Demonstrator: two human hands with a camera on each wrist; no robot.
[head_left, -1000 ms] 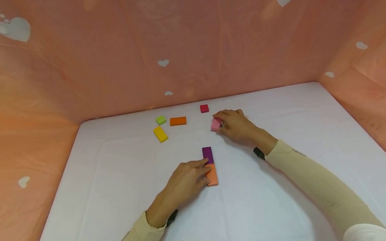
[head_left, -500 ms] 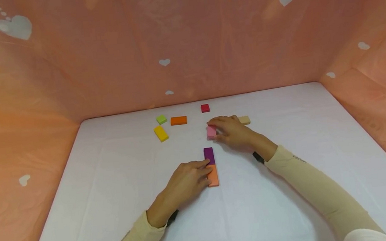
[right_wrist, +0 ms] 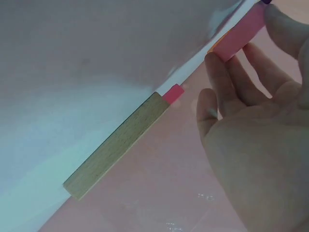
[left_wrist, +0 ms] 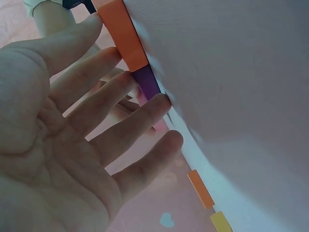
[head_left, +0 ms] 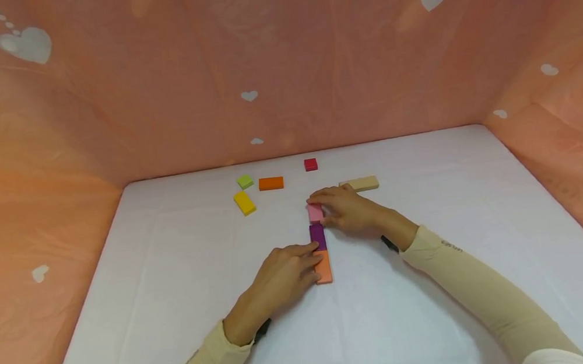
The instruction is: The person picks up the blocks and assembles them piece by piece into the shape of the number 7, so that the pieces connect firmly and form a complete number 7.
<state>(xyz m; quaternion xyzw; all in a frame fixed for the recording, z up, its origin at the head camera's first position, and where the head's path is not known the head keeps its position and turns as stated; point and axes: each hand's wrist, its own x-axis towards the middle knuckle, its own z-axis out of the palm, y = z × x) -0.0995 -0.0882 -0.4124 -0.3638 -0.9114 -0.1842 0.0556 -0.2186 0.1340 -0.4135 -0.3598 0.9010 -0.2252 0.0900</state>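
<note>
My right hand (head_left: 349,211) pinches a pink block (head_left: 315,213) between thumb and fingers, at the far end of the purple block (head_left: 317,236). In the right wrist view the pink block (right_wrist: 241,33) spans from thumb to fingertips. The purple block lies end to end with a light orange block (head_left: 324,271), forming a straight row on the table. Fingertips of my left hand (head_left: 283,273) rest along the left side of these two, its fingers fairly straight. From the left wrist camera, the light orange block (left_wrist: 124,38) sits by the thumb and nearest fingers.
Beyond the right hand lies a long bare-wood block (head_left: 362,184). Further back is a small red block (head_left: 311,164). To the left lie an orange block (head_left: 271,183), a yellow block (head_left: 244,203) and a green block (head_left: 244,181). Pink cloth walls (head_left: 280,60) surround the white table (head_left: 175,287).
My right hand has brought the pink block nearer and slightly left, into line with the purple block, uncovering the wooden block behind. The left hand has stayed on the row.
</note>
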